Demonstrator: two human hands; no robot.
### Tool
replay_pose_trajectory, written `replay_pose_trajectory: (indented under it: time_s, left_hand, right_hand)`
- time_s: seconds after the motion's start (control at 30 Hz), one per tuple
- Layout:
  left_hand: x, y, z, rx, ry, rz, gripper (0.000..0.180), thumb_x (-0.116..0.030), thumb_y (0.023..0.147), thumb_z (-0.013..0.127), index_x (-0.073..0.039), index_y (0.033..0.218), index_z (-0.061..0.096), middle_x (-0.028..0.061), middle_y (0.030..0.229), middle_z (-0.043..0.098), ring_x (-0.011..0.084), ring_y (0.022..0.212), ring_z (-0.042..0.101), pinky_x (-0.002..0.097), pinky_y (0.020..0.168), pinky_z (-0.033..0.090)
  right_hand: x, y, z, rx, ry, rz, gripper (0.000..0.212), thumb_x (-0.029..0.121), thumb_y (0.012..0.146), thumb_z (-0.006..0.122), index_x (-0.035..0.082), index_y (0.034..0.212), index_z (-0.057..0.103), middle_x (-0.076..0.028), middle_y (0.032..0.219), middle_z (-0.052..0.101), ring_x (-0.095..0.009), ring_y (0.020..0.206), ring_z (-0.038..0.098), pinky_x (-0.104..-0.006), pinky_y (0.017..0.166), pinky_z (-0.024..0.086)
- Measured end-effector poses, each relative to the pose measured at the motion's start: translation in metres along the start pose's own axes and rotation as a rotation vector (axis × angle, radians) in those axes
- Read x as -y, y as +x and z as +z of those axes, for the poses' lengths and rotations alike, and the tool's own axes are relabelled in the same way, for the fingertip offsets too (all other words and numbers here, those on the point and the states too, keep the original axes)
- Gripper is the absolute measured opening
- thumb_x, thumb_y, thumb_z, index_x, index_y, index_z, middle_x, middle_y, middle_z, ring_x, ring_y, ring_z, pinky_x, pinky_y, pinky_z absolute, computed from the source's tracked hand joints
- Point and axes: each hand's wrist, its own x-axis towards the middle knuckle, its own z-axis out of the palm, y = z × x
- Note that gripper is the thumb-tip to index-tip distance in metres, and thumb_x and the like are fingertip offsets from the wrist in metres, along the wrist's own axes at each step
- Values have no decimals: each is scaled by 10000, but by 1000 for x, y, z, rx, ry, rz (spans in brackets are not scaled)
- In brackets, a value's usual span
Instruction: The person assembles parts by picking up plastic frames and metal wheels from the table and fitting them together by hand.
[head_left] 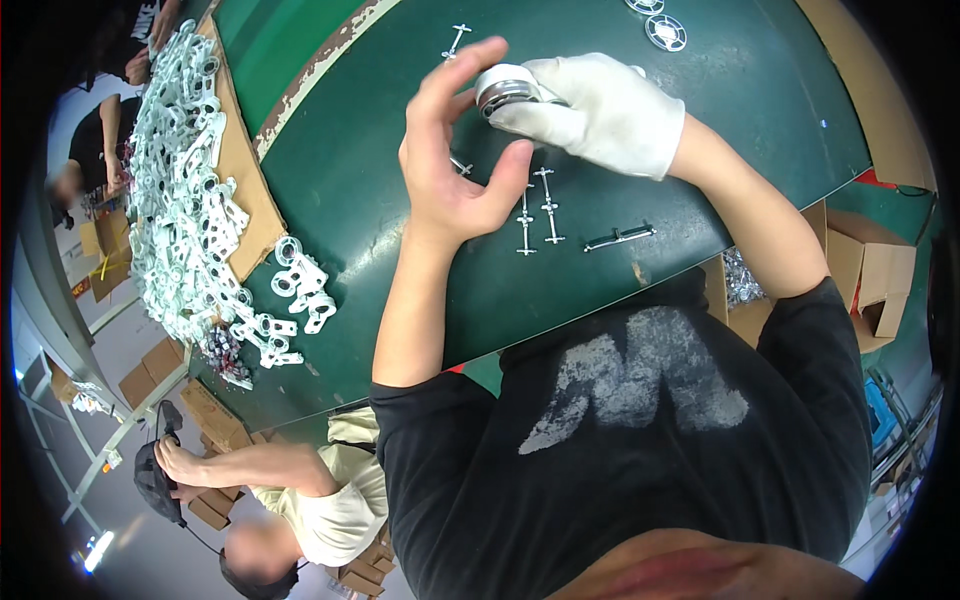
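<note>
My right hand, in a white glove, grips a white round part with a silver metal ring between thumb and fingers. Close to its left side is my bare left hand, curved, with its thumb well apart from the fingers and nothing visible in it. Whether its fingertips touch the part, I cannot tell. Below the hands, thin metal rods with small crosspieces lie on the green table. A longer dark metal bar lies to their right. Another small rod is at the far side.
A large heap of white plastic parts covers cardboard at the left, with a few white parts beside it. Silver spoked discs lie at the back. Cardboard boxes stand right. Another person is at the lower left.
</note>
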Motion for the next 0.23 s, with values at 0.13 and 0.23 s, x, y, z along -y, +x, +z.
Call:
replay_pose_trajectory:
  time_s: [0.13, 0.23]
  left_hand:
    - [-5, 3, -1, 46, -277, -346, 451, -152, 939, 763, 43, 1314, 607, 169, 1271, 686, 209, 1148, 655, 317, 946, 546]
    - [-5, 5, -9, 124, -284, -255, 361, -156, 973, 730, 19, 1281, 659, 162, 1287, 689, 185, 1122, 661, 256, 919, 537]
  right_hand:
    - [7, -4, 6, -67, -293, -71, 341, 519, 1010, 523, 304, 1224, 677, -87, 957, 737, -344, 934, 709, -459, 776, 558]
    - [10, -8, 9, -121, -546, -116, 348, 505, 1002, 550, 286, 1247, 666, -134, 916, 735, -316, 891, 727, -438, 773, 579]
